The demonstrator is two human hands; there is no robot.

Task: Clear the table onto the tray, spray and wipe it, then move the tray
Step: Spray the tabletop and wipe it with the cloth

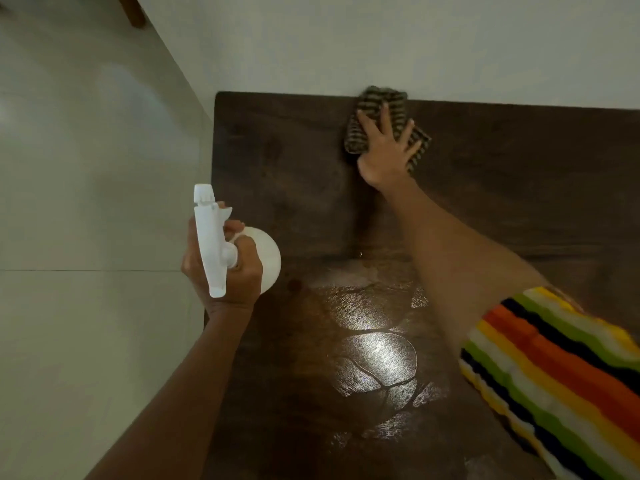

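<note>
- At the far edge of the table (502,174), against the wall (346,46), a striped cloth (372,109) is pressed flat under the right hand (386,150), whose fingers are spread open on top of it rather than curled around it.
- Over the table's left edge, a white bottle (263,258) is gripped by the left hand (228,268), the fingers closed about its neck and the trigger head (209,237) pointing away from the person.
- Nearer the person, wet patches (374,348) are seen shining on the dark wood, so spraying is judged done there and wiping under way.
- The cloth is judged soft and limp: it would bunch if pushed from one corner, and is best held under a flat palm near its middle.
- The bottle is judged light plastic, possibly slick if wetted; the neck below the trigger is the sound place to hold it.
- The wet wood is judged slippery under the cloth.
- No tray is in view, and the cleared things cannot be located.
- The table's right and near parts are cut off, and part is covered by the striped sleeve (561,375).
- How much liquid is left in the bottle cannot be told.
</note>
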